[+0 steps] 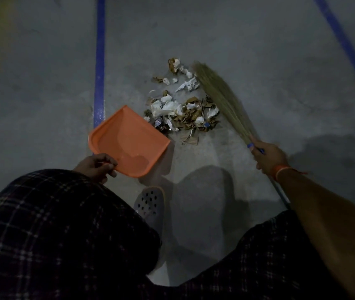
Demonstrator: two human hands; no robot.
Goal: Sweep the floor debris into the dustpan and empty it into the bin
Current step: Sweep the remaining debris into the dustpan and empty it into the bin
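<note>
The left hand point(97, 166) pinches the rear edge of the orange dustpan point(129, 140), whose open lip sits just beside the near edge of the debris pile point(183, 109). The right hand point(268, 155) grips the grass broom point(219, 96), bristles on the pile's far side. If the lip isn't flat on the floor, I reckon scraps slide underneath; a hard stroke could scatter the light paper past the pan.

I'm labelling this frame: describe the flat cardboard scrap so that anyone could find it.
Start at the orange dustpan. Just right of its front lip lies the debris pile. The cardboard scrap sits alone at the pile's near edge: flat, ribbed and brown, unlike the crumpled paper behind it.
</note>
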